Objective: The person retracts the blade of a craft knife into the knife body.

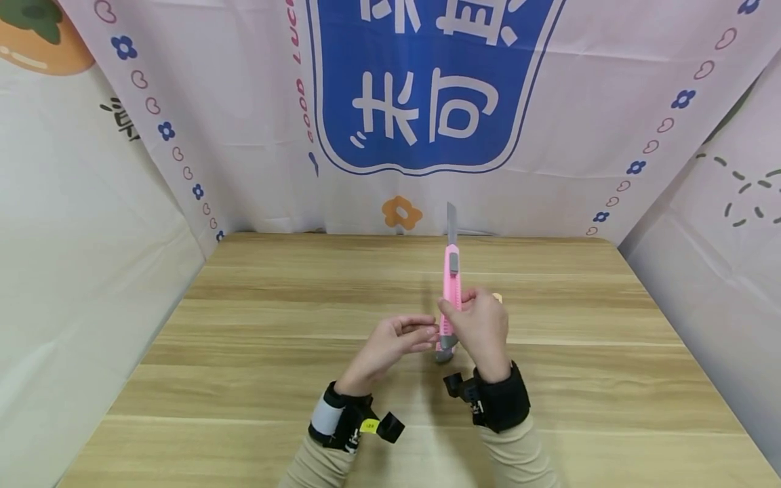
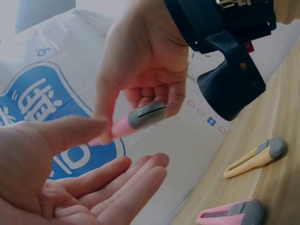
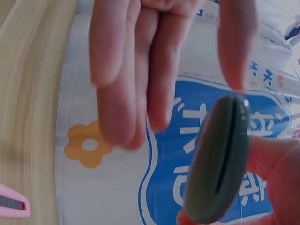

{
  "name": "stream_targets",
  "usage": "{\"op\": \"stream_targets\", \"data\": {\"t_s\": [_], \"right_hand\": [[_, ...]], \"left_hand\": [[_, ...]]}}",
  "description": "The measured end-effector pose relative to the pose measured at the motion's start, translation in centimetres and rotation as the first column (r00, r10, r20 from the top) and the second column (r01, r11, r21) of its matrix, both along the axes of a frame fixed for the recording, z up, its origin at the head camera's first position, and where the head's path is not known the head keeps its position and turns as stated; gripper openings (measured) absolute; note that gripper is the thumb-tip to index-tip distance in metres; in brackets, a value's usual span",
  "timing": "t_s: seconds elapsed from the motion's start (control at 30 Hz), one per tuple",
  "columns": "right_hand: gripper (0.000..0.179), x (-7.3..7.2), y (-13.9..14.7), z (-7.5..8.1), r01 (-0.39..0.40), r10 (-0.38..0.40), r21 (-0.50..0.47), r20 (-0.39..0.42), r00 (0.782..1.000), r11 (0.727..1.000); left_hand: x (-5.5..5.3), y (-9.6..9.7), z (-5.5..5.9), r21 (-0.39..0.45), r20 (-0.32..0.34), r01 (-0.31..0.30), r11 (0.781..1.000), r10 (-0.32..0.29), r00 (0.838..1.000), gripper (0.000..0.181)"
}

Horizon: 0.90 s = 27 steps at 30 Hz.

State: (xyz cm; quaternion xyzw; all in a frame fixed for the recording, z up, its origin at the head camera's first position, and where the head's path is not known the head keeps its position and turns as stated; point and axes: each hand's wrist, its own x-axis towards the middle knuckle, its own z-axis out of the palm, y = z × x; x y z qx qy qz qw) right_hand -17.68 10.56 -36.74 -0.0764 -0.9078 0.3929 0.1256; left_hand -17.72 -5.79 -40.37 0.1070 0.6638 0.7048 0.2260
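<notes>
A pink utility knife (image 1: pixel 451 281) with its blade out points up and away, pinched by my right hand (image 1: pixel 484 329) between thumb and fingers. Its grey end cap (image 3: pixel 218 159) looms large in the right wrist view. My left hand (image 1: pixel 399 342) hovers beside the lower end with fingers extended, palm facing up in the left wrist view. The left thumb comes near the handle; whether it touches, I cannot tell. A second pink utility knife (image 2: pixel 229 214) lies on the table below the hands. A yellow-orange utility knife (image 2: pixel 258 157) lies beside it, mostly hidden behind my right hand in the head view.
A wood-grain table (image 1: pixel 274 291) spreads under both hands. Printed cloth (image 1: pixel 262 169) hangs along its back edge, and pale cloth walls (image 1: pixel 73 237) flank the sides. Each wrist wears a black strap (image 1: pixel 503 400) with a small camera mount sticking out.
</notes>
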Motion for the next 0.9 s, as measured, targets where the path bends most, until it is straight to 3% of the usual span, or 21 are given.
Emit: {"op": "stream_targets", "data": {"t_s": [0.2, 0.43, 0.9], "right_hand": [[0.034, 0.4, -1.3, 0.0, -0.023, 0.023, -0.008, -0.030, 0.999, 1.000], [0.035, 0.6, -2.6, -0.2, -0.032, 0.033, 0.023, -0.032, 0.999, 0.999], [0.036, 0.6, -2.9, -0.4, -0.034, 0.034, 0.032, -0.003, 0.999, 0.999]], "left_hand": [[0.1, 0.1, 0.0, -0.020, -0.016, 0.030, 0.999, -0.030, 0.999, 0.046], [0.3, -0.1, 0.3, -0.117, -0.068, 0.036, 0.992, -0.044, 0.997, 0.046], [0.4, -0.1, 0.1, -0.131, -0.096, 0.042, 0.990, -0.055, 0.994, 0.041]]}}
